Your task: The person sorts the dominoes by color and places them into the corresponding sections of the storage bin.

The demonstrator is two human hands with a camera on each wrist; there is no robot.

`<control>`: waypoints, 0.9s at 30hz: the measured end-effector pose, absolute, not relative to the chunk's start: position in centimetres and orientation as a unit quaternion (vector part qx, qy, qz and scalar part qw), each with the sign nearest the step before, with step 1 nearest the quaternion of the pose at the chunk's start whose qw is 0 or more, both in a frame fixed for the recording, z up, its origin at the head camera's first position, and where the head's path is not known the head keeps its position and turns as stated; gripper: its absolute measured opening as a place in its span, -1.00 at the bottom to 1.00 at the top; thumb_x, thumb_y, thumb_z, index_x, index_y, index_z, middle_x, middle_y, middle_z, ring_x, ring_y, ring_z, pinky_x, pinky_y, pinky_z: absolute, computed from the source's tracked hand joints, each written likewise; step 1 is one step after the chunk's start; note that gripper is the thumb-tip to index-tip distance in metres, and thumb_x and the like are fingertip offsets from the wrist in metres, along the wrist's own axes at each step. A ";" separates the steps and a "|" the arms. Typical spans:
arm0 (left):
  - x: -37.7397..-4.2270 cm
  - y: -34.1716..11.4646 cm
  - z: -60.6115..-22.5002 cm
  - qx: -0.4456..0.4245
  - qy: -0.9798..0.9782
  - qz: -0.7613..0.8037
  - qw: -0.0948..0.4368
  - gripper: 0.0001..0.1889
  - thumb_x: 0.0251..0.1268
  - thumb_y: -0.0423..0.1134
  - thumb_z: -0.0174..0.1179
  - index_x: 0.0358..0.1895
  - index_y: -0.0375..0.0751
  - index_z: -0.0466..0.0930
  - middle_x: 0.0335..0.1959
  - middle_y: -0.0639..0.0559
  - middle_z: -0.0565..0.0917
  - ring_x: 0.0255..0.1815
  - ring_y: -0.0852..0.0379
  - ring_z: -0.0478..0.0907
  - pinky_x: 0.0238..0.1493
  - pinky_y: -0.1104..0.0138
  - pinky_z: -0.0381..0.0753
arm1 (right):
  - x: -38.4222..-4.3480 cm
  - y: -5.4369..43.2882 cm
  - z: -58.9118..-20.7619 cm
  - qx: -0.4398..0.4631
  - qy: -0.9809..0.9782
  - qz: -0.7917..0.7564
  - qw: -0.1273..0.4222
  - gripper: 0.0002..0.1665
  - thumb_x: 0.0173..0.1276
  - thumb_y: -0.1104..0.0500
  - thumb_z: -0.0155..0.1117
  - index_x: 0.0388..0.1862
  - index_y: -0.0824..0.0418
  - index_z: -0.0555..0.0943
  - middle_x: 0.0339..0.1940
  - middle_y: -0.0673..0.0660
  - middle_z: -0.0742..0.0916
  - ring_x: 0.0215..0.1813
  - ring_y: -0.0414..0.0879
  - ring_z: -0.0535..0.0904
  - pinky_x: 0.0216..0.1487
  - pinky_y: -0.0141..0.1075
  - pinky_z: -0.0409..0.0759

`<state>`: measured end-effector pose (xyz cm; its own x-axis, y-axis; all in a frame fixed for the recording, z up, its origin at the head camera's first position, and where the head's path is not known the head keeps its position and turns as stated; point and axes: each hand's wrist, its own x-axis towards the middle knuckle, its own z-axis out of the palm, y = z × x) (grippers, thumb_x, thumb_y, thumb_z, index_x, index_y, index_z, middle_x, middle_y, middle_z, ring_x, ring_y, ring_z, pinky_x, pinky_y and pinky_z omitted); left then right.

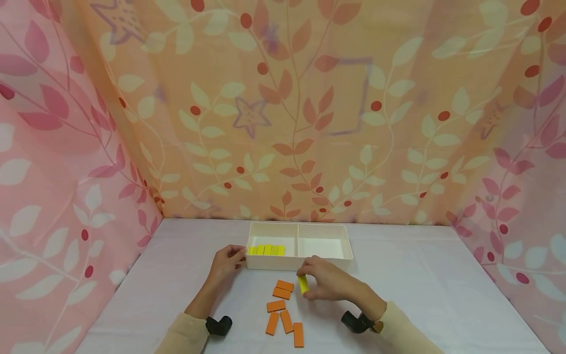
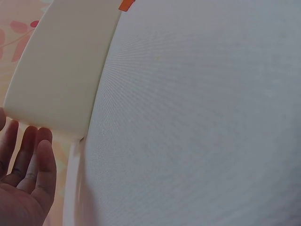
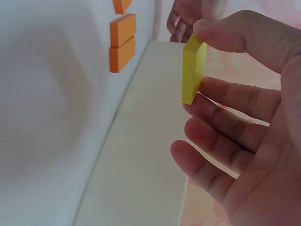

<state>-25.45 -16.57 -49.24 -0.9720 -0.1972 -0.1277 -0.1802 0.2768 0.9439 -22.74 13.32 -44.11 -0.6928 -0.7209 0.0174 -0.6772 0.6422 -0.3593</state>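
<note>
My right hand [image 1: 329, 279] pinches a yellow block [image 3: 193, 70] between thumb and fingertips, just in front of the white box; the block stands on end in the right wrist view. My left hand [image 1: 227, 262] holds the left end of the white two-compartment box [image 1: 274, 264], its fingertips against the end wall in the left wrist view. Several yellow blocks [image 1: 267, 250] stand in a row along the front wall of the left compartment. The right compartment [image 1: 323, 246] shows only its bare floor. Several orange blocks [image 1: 286, 321] lie loosely on the table before the box.
A white cloth covers the table [image 1: 389, 255]. Patterned curtains [image 1: 287, 123] rise behind it and on both sides. Black wrist cameras [image 1: 219, 325] are strapped at both cuffs. The table stretches out to the left and right of the box.
</note>
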 end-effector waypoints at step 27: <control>-25.5 -16.5 -49.4 0.124 -0.800 -0.587 0.000 -0.71 0.40 -0.16 0.16 -0.01 -0.32 0.57 -0.13 -0.17 0.66 -0.21 0.11 0.64 -0.19 0.29 0.63 | -23.9 12.9 -41.4 -0.359 0.907 -0.220 0.024 -0.51 0.08 0.06 0.51 0.00 0.16 0.65 -0.12 -0.05 0.62 -0.07 -0.17 0.48 0.01 -0.27 0.60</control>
